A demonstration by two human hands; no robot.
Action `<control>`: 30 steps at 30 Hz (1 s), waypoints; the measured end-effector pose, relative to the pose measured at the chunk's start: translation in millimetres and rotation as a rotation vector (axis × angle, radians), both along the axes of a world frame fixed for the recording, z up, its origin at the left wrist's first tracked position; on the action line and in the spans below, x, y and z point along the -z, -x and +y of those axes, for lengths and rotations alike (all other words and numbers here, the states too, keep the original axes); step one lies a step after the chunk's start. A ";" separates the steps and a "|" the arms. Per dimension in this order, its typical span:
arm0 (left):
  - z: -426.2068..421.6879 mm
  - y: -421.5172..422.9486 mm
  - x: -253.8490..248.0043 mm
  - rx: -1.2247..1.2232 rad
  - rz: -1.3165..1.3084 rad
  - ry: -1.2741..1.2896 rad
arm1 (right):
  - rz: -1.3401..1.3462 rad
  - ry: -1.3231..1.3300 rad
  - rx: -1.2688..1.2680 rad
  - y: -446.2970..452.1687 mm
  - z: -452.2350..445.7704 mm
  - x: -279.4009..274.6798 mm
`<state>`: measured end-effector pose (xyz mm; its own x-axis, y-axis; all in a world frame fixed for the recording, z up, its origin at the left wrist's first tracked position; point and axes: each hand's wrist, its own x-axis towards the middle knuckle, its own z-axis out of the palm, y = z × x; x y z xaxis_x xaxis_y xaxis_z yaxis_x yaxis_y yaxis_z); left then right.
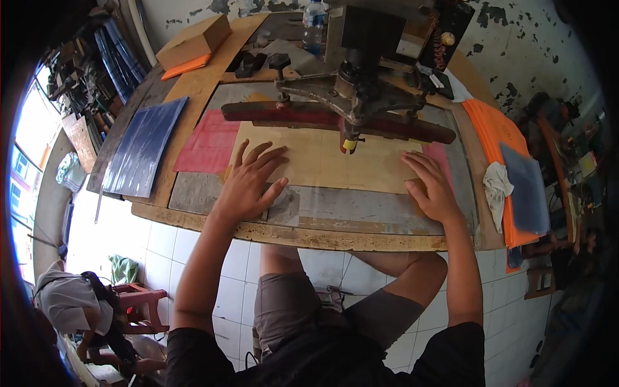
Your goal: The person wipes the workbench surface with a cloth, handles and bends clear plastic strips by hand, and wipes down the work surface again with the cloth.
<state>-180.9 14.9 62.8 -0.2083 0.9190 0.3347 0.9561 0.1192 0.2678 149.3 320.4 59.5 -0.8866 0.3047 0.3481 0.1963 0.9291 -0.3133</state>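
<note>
A tan sheet (342, 169) lies flat on the grey worktop (361, 201) in front of me. Pink-red material (207, 143) shows past its left end and again at its right. My left hand (250, 177) rests on the sheet's left part, palm down with fingers spread. At the right end, my right hand (433, 187) lies with its fingers stretched over the sheet's edge. Neither hand grips anything. Above the sheet's far edge hangs the long dark red bar (303, 117) of a press (354, 90); whether it touches the sheet I cannot tell.
Clear bluish plastic sheets (145, 147) lie at the left. A cardboard box (193, 42) and a water bottle (314, 26) stand at the back. Orange sheets (493, 132), a white cloth (497, 187) and more plastic (523, 187) are at the right. Another person (84, 309) sits lower left.
</note>
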 end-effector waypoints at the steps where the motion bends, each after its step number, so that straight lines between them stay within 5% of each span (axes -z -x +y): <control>1: -0.1 0.3 0.7 -0.006 0.010 -0.006 | 0.014 -0.004 -0.005 -2.8 -2.0 -2.0; 30: 2.9 -3.3 -2.0 -0.022 -0.070 0.053 | 0.010 -0.069 -0.039 -2.2 -6.3 -1.3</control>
<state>-177.5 17.8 64.8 -0.2496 0.9302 0.2693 0.9323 0.1556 0.3264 151.4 314.1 60.7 -0.8937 0.2454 0.3756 0.1571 0.9553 -0.2503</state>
